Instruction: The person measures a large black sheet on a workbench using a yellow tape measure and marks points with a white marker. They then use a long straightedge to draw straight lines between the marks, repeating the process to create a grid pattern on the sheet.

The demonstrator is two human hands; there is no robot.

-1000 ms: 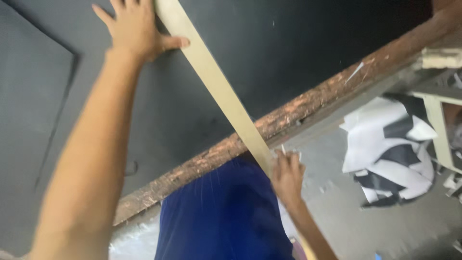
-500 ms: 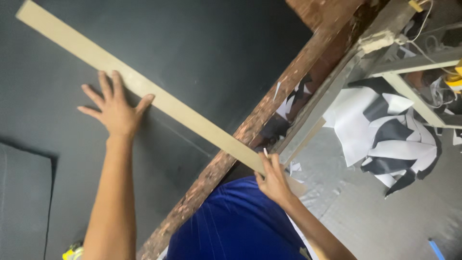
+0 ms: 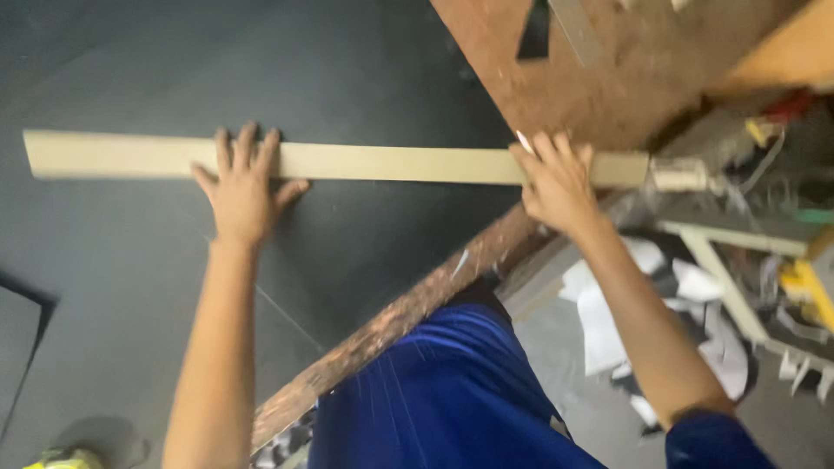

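A long pale wooden strip (image 3: 391,162) lies flat across a dark grey sheet (image 3: 330,69). My left hand (image 3: 241,185) presses down on it near its left part, fingers spread over the strip. At the strip's right end, my right hand (image 3: 556,181) grips it with a thin white stick, perhaps a pencil (image 3: 524,142), between the fingers. The strip runs nearly level from left to right.
The sheet's rough brown edge (image 3: 391,321) runs diagonally toward me. A brown board (image 3: 625,61) lies at the top right. Torn white paper scraps (image 3: 608,313), a pale frame (image 3: 721,269) and yellow clutter (image 3: 808,287) cover the floor at right.
The strip has swung from a steep diagonal to nearly level. My left hand stays on it, and my right hand has moved up with its right end.
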